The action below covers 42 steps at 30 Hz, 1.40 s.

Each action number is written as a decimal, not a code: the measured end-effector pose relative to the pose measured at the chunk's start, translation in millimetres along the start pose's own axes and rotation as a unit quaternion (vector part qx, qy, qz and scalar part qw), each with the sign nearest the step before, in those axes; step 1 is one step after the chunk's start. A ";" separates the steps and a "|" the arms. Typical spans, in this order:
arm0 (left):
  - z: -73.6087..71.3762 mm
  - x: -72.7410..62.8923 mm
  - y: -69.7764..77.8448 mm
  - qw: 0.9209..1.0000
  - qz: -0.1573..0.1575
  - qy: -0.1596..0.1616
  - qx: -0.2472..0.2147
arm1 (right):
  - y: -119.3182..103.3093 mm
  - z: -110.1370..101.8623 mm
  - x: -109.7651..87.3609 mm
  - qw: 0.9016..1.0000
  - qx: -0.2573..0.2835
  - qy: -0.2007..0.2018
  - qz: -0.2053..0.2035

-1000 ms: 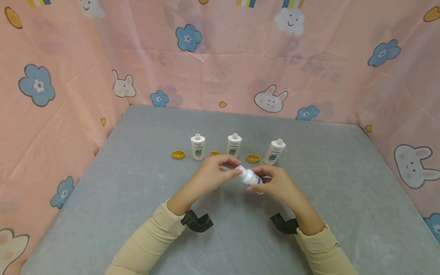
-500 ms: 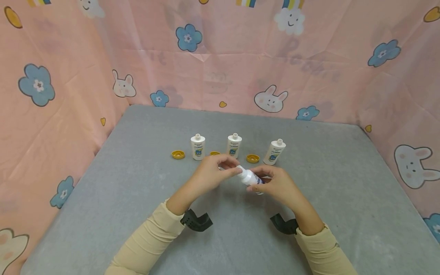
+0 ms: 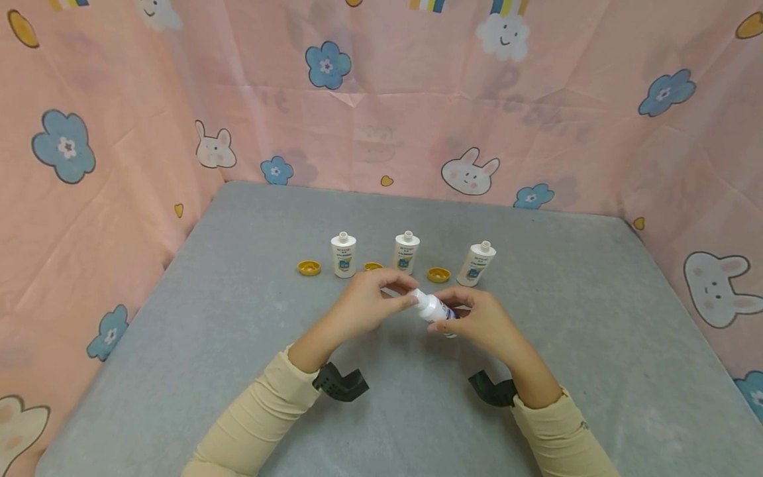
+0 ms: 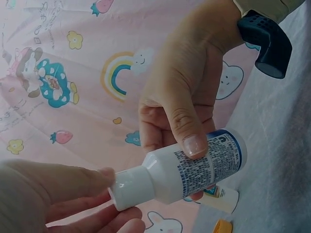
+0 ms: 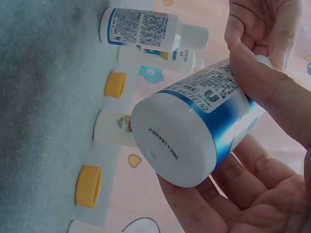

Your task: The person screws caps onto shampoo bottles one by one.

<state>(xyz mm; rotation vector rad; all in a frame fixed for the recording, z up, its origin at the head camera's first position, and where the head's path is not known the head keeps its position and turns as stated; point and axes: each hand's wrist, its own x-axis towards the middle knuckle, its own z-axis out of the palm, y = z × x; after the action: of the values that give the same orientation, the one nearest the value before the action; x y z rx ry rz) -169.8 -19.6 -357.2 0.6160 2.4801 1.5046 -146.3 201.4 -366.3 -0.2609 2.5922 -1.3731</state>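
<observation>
A small white bottle (image 3: 438, 311) with a blue-edged, closely printed label is held tilted above the table. My right hand (image 3: 484, 324) grips its body, thumb on one side and fingers on the other. With thumb and fingers, my left hand (image 3: 371, 301) pinches the white cap (image 4: 132, 188) at the bottle's top. The cap sits on the bottle in the left wrist view. The bottle's flat base (image 5: 172, 141), with a printed number, faces the right wrist camera.
Behind the hands stand three white open-necked bottles, left (image 3: 344, 255), middle (image 3: 406, 252) and right (image 3: 476, 263). Yellow caps lie beside them, left (image 3: 309, 268), middle (image 3: 373, 266) and right (image 3: 438, 275). Another white-capped bottle (image 5: 141, 29) stands on the grey table (image 3: 268, 397); my left hand hides it from the head view.
My left fingers have shifted slightly about the cap. The bottle, the right hand and the things on the table stay where they were.
</observation>
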 end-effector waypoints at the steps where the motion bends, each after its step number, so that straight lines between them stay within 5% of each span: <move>1: 0.0 -0.2 0.4 1.000 -0.008 0.003 -0.003 | 0.2 0.0 0.0 1.000 0.000 0.000 -0.001; 7: 3.1 0.0 1.5 0.998 -0.055 0.015 -0.028 | 0.8 0.3 0.2 1.000 -0.003 -0.001 -0.003; 14: 6.6 0.1 1.7 0.999 -0.044 0.014 -0.018 | -0.4 0.7 -0.4 1.000 -0.004 -0.003 -0.003; 21: 6.9 0.3 0.7 1.000 0.000 0.012 0.014 | -0.8 0.6 -0.3 1.000 -0.006 -0.001 0.002; 29: 8.3 1.0 0.4 0.998 -0.046 0.029 -0.003 | -0.9 1.1 -0.1 1.000 -0.012 0.002 0.002; 42: 9.7 -0.7 2.4 0.999 -0.016 0.027 -0.002 | -0.4 1.8 0.4 1.000 -0.021 0.006 0.001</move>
<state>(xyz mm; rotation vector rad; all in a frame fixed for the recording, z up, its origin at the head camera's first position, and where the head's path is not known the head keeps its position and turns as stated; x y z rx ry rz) -165.1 -11.1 -359.8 0.5387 2.5133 1.5356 -146.2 199.6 -367.0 -0.2577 2.6322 -1.3239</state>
